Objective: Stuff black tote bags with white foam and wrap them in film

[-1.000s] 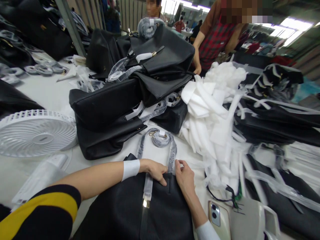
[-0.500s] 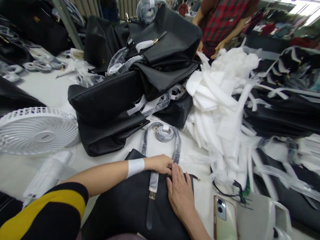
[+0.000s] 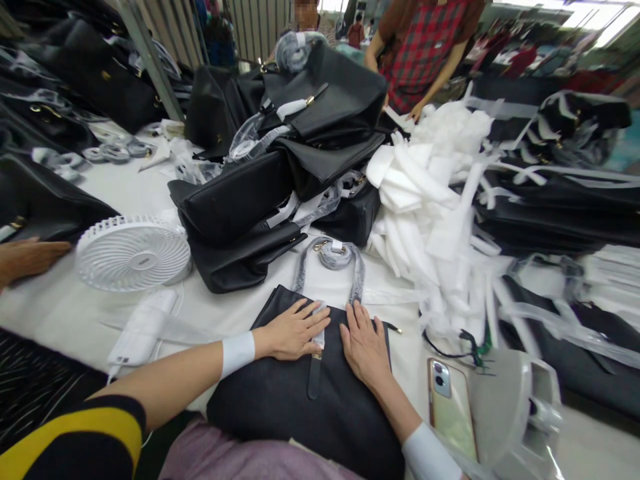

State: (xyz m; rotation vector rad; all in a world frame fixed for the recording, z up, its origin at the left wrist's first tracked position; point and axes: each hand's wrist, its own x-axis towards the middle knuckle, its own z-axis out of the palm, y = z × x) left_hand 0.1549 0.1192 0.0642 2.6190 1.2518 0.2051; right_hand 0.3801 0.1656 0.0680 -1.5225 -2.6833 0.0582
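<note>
A flat black leather handbag [image 3: 280, 393] lies on the white table right in front of me. Its plastic-wrapped handle [image 3: 334, 263] loops away from me over the tabletop. My left hand [image 3: 294, 330] rests flat on the bag's top edge, fingers spread, across the wrapped strap. My right hand [image 3: 366, 345] lies flat beside it on the bag, fingers stretched out. Neither hand grips anything.
A heap of black bags [image 3: 280, 173] and a pile of white foam strips [image 3: 430, 193] lie beyond. A white fan [image 3: 133, 253] stands at left, a phone [image 3: 447, 407] at right. Another person's hand [image 3: 30, 257] reaches in from the left; a person in plaid [image 3: 425, 47] stands opposite.
Both hands let go of the wrapped handle and now lie flat on the bag. The view pulled back and a hand appeared at the left edge.
</note>
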